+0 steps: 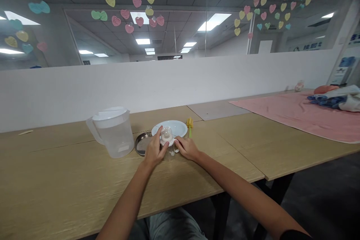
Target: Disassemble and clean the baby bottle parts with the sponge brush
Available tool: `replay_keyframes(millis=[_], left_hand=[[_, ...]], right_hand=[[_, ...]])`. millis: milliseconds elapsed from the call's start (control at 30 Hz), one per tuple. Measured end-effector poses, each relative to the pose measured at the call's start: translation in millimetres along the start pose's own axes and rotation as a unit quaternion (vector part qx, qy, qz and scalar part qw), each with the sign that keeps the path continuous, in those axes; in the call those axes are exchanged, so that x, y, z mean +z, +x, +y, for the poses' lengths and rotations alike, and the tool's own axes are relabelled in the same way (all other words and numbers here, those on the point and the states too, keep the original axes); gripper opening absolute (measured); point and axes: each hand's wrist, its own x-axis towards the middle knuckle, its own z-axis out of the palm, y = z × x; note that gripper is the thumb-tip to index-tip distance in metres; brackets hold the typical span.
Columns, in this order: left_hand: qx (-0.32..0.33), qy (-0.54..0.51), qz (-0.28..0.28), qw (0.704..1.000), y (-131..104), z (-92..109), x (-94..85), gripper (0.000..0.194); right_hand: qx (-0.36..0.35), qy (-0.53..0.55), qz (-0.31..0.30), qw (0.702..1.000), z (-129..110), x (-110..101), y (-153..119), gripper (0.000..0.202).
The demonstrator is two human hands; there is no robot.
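Lidded pitcher [114, 135] at left, handle turned outward, then a shallow metal dish [143, 144] just beside it, white plate [180, 129] behind the hands, and yellow-headed brush [189, 123] by the plate's right rim, all presumably grouped for easy reach; pink cloth [289, 116] well apart. Left hand [153, 151] cups the left side of a small clear-domed bottle [167, 139], index finger up along the dome, thumb low, likely steadying it before the plate; right hand [189, 148] bends inward, thumb and fingers apparently pinching the bottle's right edge.
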Motion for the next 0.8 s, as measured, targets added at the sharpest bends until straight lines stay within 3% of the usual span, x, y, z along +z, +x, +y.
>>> replay_keyframes(millis=[333,800], left_hand=[[-0.02,-0.013,-0.006,1.0,0.8,4.4,0.3,0.063],[-0.042,-0.097,-0.007,0.994,-1.2,6.0,5.6,0.06]], right_hand=[[0.003,0.016,0.009,1.0,-0.6,0.5,-0.1,0.031],[0.005,0.059,0.072,0.996,-0.4,5.4,-4.2,0.04]])
